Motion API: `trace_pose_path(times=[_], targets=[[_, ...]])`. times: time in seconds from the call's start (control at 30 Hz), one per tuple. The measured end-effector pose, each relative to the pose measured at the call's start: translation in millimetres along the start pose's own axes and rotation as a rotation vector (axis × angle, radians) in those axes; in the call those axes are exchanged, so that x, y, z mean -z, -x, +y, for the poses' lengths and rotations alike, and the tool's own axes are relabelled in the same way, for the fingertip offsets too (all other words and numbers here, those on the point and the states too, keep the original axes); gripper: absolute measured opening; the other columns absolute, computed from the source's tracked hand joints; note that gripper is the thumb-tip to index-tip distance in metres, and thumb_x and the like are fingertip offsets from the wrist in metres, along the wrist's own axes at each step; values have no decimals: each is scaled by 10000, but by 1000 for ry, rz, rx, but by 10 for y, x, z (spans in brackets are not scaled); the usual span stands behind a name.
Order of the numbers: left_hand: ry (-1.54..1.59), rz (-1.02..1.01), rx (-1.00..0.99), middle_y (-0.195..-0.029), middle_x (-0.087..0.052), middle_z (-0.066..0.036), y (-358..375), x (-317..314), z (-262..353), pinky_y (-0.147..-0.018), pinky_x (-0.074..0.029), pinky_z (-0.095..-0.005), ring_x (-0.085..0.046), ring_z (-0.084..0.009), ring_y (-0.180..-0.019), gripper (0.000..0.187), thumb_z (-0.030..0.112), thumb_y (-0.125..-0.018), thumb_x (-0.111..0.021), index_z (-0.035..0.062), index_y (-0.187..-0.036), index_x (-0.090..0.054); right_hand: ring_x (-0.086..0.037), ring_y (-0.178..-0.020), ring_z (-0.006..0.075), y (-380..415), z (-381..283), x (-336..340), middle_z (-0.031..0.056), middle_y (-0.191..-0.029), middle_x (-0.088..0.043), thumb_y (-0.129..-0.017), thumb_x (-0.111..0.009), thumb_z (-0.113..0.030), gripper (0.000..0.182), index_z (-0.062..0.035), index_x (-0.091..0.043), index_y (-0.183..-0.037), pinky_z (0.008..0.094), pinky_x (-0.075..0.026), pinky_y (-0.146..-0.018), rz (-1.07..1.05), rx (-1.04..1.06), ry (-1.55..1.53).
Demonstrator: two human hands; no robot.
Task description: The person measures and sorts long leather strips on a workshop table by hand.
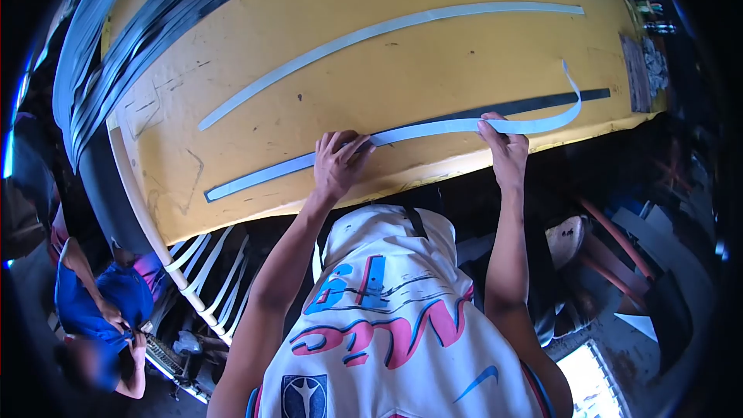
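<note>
A long white strip [426, 131] lies along a dark strip [542, 103] near the front edge of the yellow table. My left hand [339, 164] rests palm down on the two strips, its fingers spread and pressing on them. Farther right, my right hand [507, 149] pinches the white strip between thumb and fingers, holding it off the dark one. Beyond that hand, the white strip's free end curls up. At the left the white strip lies over the dark strip, with a dark border showing. A second white strip [387, 29] lies apart, farther back on the table.
A bundle of dark strips [147, 54] hangs over the left side of the yellow table [255, 155]. Several white strips [213, 267] hang from a pale rail [151, 224] at lower left. Another person in blue [116, 294] is beyond it. Dark sheets [665, 263] stand at right.
</note>
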State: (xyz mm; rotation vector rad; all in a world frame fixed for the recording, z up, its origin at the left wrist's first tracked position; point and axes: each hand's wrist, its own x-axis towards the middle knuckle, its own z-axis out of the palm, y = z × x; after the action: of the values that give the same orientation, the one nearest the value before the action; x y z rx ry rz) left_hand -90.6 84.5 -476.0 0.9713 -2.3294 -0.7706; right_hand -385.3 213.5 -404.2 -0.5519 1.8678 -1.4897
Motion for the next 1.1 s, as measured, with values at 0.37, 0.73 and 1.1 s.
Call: trace_pose_path(times=[0.37, 0.73, 1.1], targets=[[-25, 47, -20, -999, -676, -46, -18, -24, 37, -821, -457, -390, -599, -259, -928, 288, 212, -762, -836, 145, -1030, -758, -561, -731, 54, -188, 294, 69, 1, -870, -677, -879, -776, -161, 216, -18, -730, -1034, 230, -454, -676, 19, -24, 147], [-23, 29, -10, -981, -673, -50, -29, -16, 58, -839, -461, -392, -599, -255, -918, 299, 179, -749, -837, 149, -1036, -760, -543, -725, 47, -251, 350, 69, -17, -824, -652, -870, -774, -132, 188, -16, -722, -1009, 234, -447, -671, 5, -8, 204], [-26, 31, -23, -986, -679, -49, -26, -25, 51, -841, -469, -389, -607, -246, -906, 314, 156, -740, -842, 156, -1044, -761, -521, -694, 66, -279, 385, 90, -20, -765, -627, -866, -772, -188, 216, -34, -730, -1011, 253, -440, -651, -8, -24, 313]])
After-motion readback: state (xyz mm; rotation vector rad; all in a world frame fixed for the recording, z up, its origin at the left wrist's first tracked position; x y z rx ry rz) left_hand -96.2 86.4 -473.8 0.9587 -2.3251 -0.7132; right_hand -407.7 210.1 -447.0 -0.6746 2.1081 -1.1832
